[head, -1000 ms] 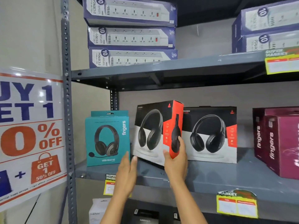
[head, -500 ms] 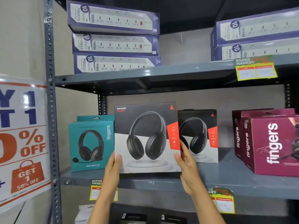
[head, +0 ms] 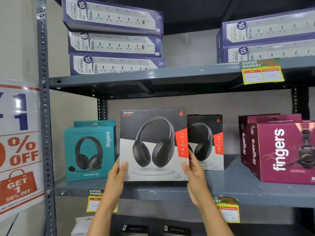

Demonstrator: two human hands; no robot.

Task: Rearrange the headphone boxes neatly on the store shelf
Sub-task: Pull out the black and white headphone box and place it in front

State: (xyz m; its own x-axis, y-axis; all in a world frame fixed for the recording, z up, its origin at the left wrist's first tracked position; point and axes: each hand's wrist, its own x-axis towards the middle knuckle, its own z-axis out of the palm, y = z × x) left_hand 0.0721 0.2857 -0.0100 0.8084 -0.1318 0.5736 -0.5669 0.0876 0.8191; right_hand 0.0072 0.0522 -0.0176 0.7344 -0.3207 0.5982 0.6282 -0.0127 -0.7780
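Nearest the camera, the left hand [head: 117,171] and the right hand [head: 194,169] are closed on the lower side edges of a black headphone box [head: 154,144], thumbs laid on its front face and the other fingers hidden behind it. The box is held upright and square-on between the hands, its bottom edge level with the front lip of the shelf [head: 238,193]; whether it rests there or is carried just above cannot be told. Just left of the left hand a teal headset box [head: 90,152] stands upright; behind the right hand a second black box [head: 209,142] is partly covered, set farther back. Well to the right of the hands, maroon boxes [head: 281,150] stand at the shelf front. The step is judged to be the setting-down: the box is best kept vertical, lowered evenly by both hands, and lined up with its neighbours' fronts without the teal box being nudged, before the grip is released
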